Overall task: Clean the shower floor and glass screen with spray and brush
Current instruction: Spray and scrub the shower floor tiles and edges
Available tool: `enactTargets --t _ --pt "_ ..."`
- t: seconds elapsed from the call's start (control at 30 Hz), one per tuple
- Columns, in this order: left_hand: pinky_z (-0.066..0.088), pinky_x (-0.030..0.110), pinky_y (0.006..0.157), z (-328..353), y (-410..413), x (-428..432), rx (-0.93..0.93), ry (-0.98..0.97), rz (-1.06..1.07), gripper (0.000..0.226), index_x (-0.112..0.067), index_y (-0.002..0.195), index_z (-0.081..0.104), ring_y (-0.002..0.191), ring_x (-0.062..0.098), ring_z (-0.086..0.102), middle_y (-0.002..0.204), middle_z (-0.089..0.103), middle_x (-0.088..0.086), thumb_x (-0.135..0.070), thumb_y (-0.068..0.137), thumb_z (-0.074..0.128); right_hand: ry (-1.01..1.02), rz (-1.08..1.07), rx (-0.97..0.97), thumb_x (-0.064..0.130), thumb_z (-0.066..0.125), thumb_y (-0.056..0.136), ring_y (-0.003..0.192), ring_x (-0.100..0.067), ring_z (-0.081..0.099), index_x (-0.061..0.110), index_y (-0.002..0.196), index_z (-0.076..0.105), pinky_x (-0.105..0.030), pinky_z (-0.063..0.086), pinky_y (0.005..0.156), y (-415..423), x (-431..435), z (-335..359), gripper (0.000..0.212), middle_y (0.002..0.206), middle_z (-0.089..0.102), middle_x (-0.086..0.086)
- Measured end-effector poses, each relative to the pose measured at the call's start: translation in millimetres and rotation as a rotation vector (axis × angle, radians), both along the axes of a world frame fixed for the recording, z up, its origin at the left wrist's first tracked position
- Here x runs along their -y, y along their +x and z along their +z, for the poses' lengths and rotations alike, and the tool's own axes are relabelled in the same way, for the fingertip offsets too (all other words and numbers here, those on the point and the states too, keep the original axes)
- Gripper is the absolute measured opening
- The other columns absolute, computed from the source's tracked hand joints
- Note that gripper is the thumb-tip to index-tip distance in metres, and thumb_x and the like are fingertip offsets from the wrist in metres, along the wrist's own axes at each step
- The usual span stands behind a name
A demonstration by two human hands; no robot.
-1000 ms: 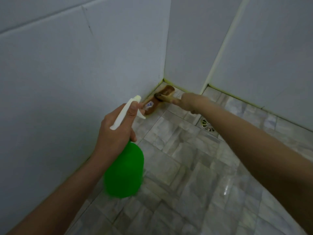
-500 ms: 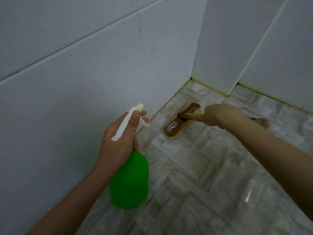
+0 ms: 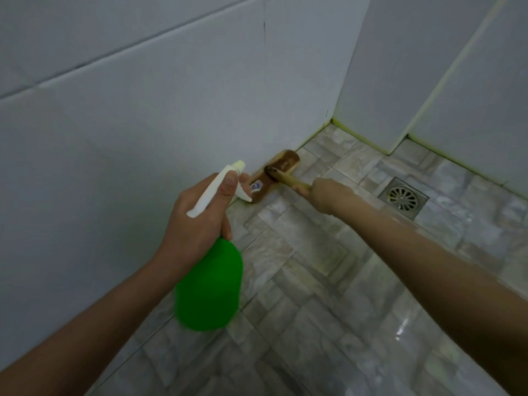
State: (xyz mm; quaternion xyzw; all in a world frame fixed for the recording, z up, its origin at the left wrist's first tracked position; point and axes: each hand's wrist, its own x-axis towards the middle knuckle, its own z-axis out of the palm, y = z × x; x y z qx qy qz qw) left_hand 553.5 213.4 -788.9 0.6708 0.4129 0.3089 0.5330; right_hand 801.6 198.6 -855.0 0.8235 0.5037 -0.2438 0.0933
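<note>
Head view: scrubbing shower floor point(image 3: 328, 281) beside tiled wall point(image 3: 171, 124) with wooden brush point(image 3: 274, 174) gripped in right hand point(image 3: 328, 195), green spray bottle point(image 3: 208, 287) clutched in left hand point(image 3: 197, 221); floor seemingly underway, glass screen unseen, likely pending.

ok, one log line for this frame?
step: brushing floor edge | left hand: grips spray bottle | right hand: grips brush handle | brush head: at wall base
</note>
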Motion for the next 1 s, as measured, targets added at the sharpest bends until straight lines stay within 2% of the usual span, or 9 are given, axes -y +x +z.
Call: enactTargets --t 0.03,0.2,0.4,0.57,0.67,0.77,0.83,0.93,1.0 --pt "0.047 0.035 0.051 -1.2 -1.2 1.9 0.002 -0.003 -0.01 0.03 -0.048 0.102 0.072 0.045 0.022 0.053 0.097 0.072 0.022 -0.064 0.092 0.049 0.004 -0.013 -0.024 0.064 0.023 0.095 0.058 -0.018 0.048 0.008 0.079 0.047 -0.03 0.037 0.052 0.8 -1.4 2.4 0.063 0.088 0.057 -0.011" --pt "0.044 0.025 0.047 4.8 -9.1 8.9 0.047 -0.027 0.02 0.032 -0.033 0.104 0.072 0.039 0.015 0.05 0.105 0.076 -0.005 -0.051 0.093 0.047 -0.19 -0.008 0.08 0.068 0.025 0.091 0.063 -0.022 0.052 0.01 0.09 0.047 -0.033 0.044 0.069 -1.6 28.6 30.6 0.062 0.074 0.051 -0.006" --pt "0.046 0.03 0.05 -4.3 -9.8 16.0 0.005 -0.015 -0.033 0.027 -0.056 0.096 0.071 0.039 0.018 0.052 0.098 0.069 0.03 -0.067 0.085 0.048 0.001 -0.01 -0.05 0.066 0.025 0.094 0.057 -0.019 0.051 0.008 0.083 0.051 -0.032 0.044 0.061 -14.0 5.6 -3.3 0.064 0.074 0.055 -0.007" --pt "0.044 0.021 0.044 3.9 -17.1 21.1 0.022 -0.033 -0.002 0.035 -0.03 0.108 0.071 0.036 0.013 0.048 0.102 0.076 -0.006 -0.049 0.092 0.048 -0.209 -0.101 0.023 0.065 0.026 0.094 0.059 -0.017 0.055 0.005 0.122 0.05 -0.028 0.041 0.055 12.5 72.3 20.0 0.07 0.076 0.051 -0.003" --pt "0.044 0.021 0.045 2.2 -17.7 21.8 0.014 -0.027 0.018 0.029 -0.037 0.102 0.072 0.037 0.015 0.049 0.099 0.076 -0.007 -0.053 0.093 0.05 -0.1 -0.079 0.075 0.068 0.022 0.093 0.071 -0.02 0.056 0.009 0.1 0.055 -0.033 0.046 0.067 5.9 80.3 -1.8 0.068 0.088 0.059 -0.007" --pt "0.044 0.023 0.046 -5.0 -15.4 25.8 -0.01 -0.024 -0.021 0.026 -0.048 0.096 0.072 0.038 0.017 0.05 0.094 0.076 0.01 -0.064 0.089 0.053 0.006 -0.082 0.006 0.069 0.021 0.092 0.064 -0.021 0.053 0.01 0.084 0.051 -0.033 0.043 0.063 2.6 52.9 -17.3 0.067 0.087 0.061 -0.011" --pt "0.044 0.021 0.046 -8.5 -14.0 29.3 -0.038 -0.016 -0.058 0.031 -0.05 0.094 0.072 0.037 0.017 0.051 0.093 0.074 0.019 -0.069 0.083 0.05 -0.049 -0.062 0.027 0.068 0.022 0.093 0.061 -0.019 0.048 0.004 0.101 0.055 -0.033 0.042 0.067 10.2 50.5 -4.0 0.072 0.092 0.06 -0.011" --pt "0.043 0.021 0.046 -4.1 -11.4 31.8 -0.037 -0.008 -0.075 0.028 -0.055 0.091 0.071 0.037 0.015 0.052 0.091 0.076 0.005 -0.069 0.085 0.048 -0.231 -0.097 0.049 0.061 0.026 0.097 0.059 -0.017 0.041 0.003 0.129 0.049 -0.032 0.039 0.072 17.1 85.2 21.3 0.07 0.113 0.059 -0.016" --pt "0.044 0.024 0.049 -4.0 -9.3 30.8 -0.027 -0.019 -0.054 0.028 -0.052 0.092 0.072 0.038 0.015 0.051 0.092 0.077 0.001 -0.067 0.088 0.049 -0.247 -0.087 0.076 0.066 0.023 0.094 0.067 -0.02 0.048 0.009 0.136 0.045 -0.033 0.042 0.07 10.1 96.0 26.5 0.074 0.103 0.056 -0.012"
